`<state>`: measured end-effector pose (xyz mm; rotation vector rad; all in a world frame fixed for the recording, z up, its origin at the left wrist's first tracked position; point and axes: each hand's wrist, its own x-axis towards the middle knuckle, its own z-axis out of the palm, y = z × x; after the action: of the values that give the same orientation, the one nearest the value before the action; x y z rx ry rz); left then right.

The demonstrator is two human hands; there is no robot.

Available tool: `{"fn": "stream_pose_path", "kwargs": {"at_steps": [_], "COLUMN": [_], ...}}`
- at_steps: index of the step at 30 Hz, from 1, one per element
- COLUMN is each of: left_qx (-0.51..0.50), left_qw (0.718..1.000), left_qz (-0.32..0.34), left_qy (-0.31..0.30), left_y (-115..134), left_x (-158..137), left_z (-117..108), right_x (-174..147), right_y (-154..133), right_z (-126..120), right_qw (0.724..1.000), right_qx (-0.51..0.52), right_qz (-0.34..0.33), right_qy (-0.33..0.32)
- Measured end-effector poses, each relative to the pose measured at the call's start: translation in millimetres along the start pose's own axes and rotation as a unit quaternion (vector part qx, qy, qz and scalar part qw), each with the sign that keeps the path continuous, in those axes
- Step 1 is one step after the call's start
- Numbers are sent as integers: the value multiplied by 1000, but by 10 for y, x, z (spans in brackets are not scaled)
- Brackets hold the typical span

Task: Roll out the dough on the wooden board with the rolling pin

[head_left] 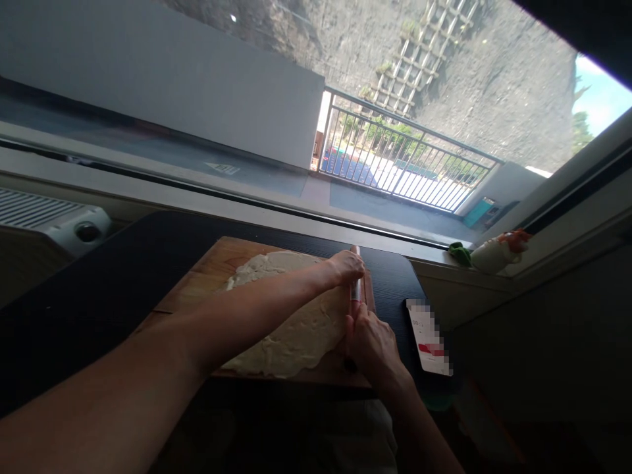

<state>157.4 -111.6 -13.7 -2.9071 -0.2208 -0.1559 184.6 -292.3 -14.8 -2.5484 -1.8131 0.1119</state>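
Observation:
A wide, thin sheet of pale dough (296,336) with an uneven edge lies on a wooden board (210,270). Along the dough's right side, a shiny, slim rolling pin (355,289) points away from me. My left hand (347,266) reaches across the dough and is closed around the pin's far part. Nearer to me, my right hand (372,337) is closed on the lower part of the same pin. My left forearm hides some of the dough, and my fingers cover much of the pin.
The board rests on a dark table (113,283). A phone (428,337) lies to the right of the board. Beyond the table runs a window sill, with a small figurine (496,255) and a green cloth-like item (460,253) at its right end. A white heater (59,220) stands at left.

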Motion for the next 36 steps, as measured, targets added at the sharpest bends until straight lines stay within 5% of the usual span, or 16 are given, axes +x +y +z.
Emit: {"fn": "stream_pose_path", "kwargs": {"at_steps": [5, 11, 17, 21, 26, 30, 36], "left_qx": [-20, -35, -99, -98, -135, -176, -286], "left_qw": [1000, 999, 967, 950, 897, 872, 812], "left_qz": [-4, -31, -228, -294, -413, -431, -459], "left_qy": [8, 2, -46, -40, 84, 151, 219], "left_y": [93, -127, -236, -476, -842, -842, -507], "left_x": [86, -248, -646, -1044, -1936, -2562, -2669], "left_z": [28, -5, -39, -27, 160, 391, 349], "right_x": [-22, 47, 53, 124, 153, 173, 213], "right_y": [2, -55, 106, 47, 155, 85, 138], "right_z": [4, 10, 14, 22, 20, 34, 6], "right_qw": [1000, 1000, 1000, 1000, 1000, 1000, 998], "right_qx": [-9, 2, -10, 8, 0, -14, -38], "right_qz": [28, -9, -3, -20, -24, -24, -37], "right_qy": [-9, 15, -5, 3, -15, 4, -26]}}
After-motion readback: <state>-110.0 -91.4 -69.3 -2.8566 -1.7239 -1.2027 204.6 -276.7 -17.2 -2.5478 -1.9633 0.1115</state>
